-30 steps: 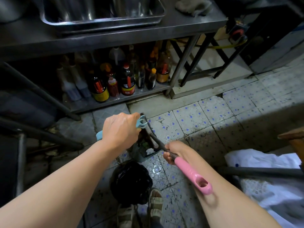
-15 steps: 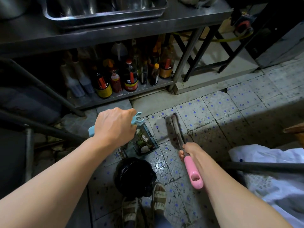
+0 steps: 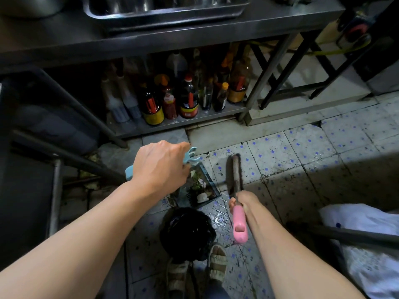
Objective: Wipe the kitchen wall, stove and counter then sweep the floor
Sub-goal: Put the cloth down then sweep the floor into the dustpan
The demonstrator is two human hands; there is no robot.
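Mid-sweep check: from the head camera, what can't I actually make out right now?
- Dustpan: its near-left part is hidden behind the left hand, which grips the blue handle.
- Debris in the dustpan: too small and dim to identify.
- Broom: the right hand grips the pink handle; bristles are dark and blurred.
- Bottles on the lower shelf: labels unreadable in shadow.
- Sink tray: cut off by the top edge.

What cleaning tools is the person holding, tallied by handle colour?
Blue-handled dustpan, held by the left hand: 1
Pink-handled broom, held by the right hand: 1
Total: 2
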